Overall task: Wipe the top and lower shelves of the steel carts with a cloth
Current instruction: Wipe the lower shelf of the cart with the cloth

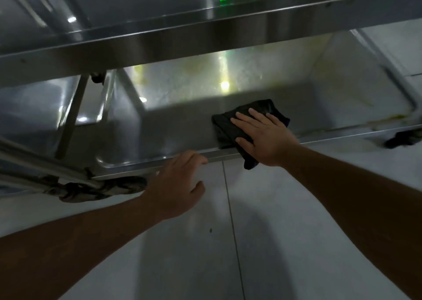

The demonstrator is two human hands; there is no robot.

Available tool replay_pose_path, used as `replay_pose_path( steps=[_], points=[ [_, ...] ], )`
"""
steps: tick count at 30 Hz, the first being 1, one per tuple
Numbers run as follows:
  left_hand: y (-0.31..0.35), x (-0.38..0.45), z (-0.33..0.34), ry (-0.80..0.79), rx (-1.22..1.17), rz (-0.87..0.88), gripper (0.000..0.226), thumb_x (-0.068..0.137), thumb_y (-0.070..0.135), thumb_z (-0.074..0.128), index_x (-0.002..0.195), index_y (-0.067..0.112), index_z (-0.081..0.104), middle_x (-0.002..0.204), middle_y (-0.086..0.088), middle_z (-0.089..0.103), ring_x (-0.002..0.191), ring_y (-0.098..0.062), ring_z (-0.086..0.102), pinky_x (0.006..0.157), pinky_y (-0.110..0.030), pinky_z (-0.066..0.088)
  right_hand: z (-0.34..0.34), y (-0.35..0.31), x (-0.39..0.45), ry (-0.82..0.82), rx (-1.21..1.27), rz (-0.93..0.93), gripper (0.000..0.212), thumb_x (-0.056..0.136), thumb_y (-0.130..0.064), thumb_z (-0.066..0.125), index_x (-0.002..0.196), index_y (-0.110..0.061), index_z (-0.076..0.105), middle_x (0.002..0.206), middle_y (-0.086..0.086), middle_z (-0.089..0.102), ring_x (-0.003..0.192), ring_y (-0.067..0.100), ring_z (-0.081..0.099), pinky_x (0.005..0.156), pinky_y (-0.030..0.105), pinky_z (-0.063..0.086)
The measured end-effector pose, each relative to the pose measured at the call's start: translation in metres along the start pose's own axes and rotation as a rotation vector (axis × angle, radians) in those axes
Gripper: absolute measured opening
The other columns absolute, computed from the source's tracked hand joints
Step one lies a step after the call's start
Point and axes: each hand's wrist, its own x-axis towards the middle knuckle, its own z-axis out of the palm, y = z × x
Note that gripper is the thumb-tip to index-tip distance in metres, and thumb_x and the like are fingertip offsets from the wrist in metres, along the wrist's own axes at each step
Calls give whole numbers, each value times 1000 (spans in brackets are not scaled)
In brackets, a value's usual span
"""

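I look down at a steel cart. Its lower shelf (182, 126) is a shallow steel tray with yellowish stains toward the back. My right hand (262, 137) lies flat with straight fingers on a black cloth (228, 126) near the shelf's front edge; a corner of the cloth hangs over the rim. My left hand (178, 183) holds the front rim of the lower shelf (141, 166), its fingers curled over the edge and the thumb below. The top shelf (159, 41) stretches across the upper part of the view.
A second steel cart (45, 103) stands at the left, touching this one, with a caster wheel (100, 189) at the near corner. Another dark caster (402, 138) shows at the right. A grey tiled floor (251, 242) lies below my arms.
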Motion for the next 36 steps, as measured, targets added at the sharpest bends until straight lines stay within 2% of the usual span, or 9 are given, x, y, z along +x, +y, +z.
replay_pose_path(
  steps=[3,6,9,13,20,25,29,36],
  points=[
    [18,22,12,34,67,53,61,91,24,69,148,13,51,153,-5,47,143,-23,43,117,-35,33,-3,23,-11,24,-7,28,64,105,-64,17,165,-41,10,173,-17,10,161,11,-1,130,48,5],
    [33,44,29,28,123,72,76,95,33,64,163,15,33,169,-3,31,159,-20,22,126,-41,24,-8,48,-21,32,-17,48,68,102,-66,11,165,-41,10,173,-17,10,161,10,0,130,47,5],
    [48,63,46,23,187,96,87,96,41,60,168,15,19,175,-2,17,163,-19,8,128,-34,7,-11,73,-31,44,-26,64,70,100,-68,9,165,-42,11,173,-18,11,161,10,1,129,45,4],
    [69,83,65,5,260,113,93,97,46,56,170,14,7,178,-3,4,163,-19,-2,131,-34,-2,-17,106,-44,63,-34,98,70,101,-69,11,165,-42,12,172,-19,13,161,10,3,127,42,4],
    [106,119,85,1,283,117,96,96,49,53,169,14,2,178,-3,-2,163,-19,-5,131,-36,-2,-30,171,-74,97,-73,182,68,103,-66,19,165,-40,17,172,-16,17,160,12,7,127,45,11],
    [108,119,89,50,322,110,96,91,47,61,168,8,18,176,-8,11,163,-23,9,132,-41,11,-37,220,-98,116,-89,275,68,102,-66,21,165,-39,19,171,-15,19,160,12,11,125,43,12],
    [109,120,88,52,342,97,99,87,47,64,168,9,21,176,-7,14,163,-22,10,131,-41,15,-46,256,-113,108,-98,360,70,101,-67,18,165,-38,17,172,-14,18,160,12,9,126,48,14],
    [107,121,89,20,347,94,105,84,51,65,169,11,17,177,-5,8,164,-20,4,131,-41,14,-50,271,-114,132,-61,474,69,100,-68,18,163,-41,17,172,-16,19,160,14,11,128,54,11]
  ],
)
